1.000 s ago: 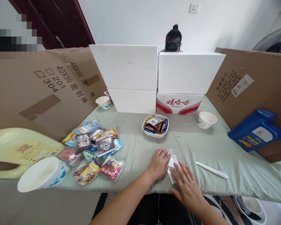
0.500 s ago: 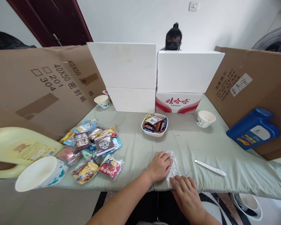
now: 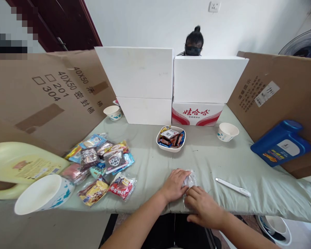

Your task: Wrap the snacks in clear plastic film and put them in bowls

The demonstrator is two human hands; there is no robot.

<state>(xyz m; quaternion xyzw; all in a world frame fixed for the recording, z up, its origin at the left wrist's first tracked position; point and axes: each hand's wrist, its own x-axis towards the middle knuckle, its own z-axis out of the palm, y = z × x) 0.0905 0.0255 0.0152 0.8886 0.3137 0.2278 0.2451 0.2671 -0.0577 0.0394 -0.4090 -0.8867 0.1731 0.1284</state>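
A crinkled piece of clear plastic wrap [image 3: 191, 178] lies on the cloth near the table's front edge, mostly hidden under my hands. My left hand [image 3: 174, 185] is closed over its left side, fingers together and the thumb tucked beside them. From the right, my right hand [image 3: 203, 209] presses its bent fingertips on the near part of the wrap, its thumb held apart. Beyond them stands a white dish [image 3: 171, 149] of small wrapped snacks [image 3: 171, 136]. To the right lies a white utility knife [image 3: 233, 187].
A heap of packaged snacks [image 3: 106, 157] lies left, by a large paper bowl [image 3: 43, 195] and a yellow jug [image 3: 33, 166]. Small paper bowls stand at the left [image 3: 113, 112] and right [image 3: 227, 132]. A blue bottle [image 3: 281, 143] leans right. White boxes [image 3: 145, 72] partly screen a person [image 3: 194, 39].
My right hand has moved up and slightly left along the plastic wrap, its fingers now more bent and close to the left hand. The left hand stays almost in place.
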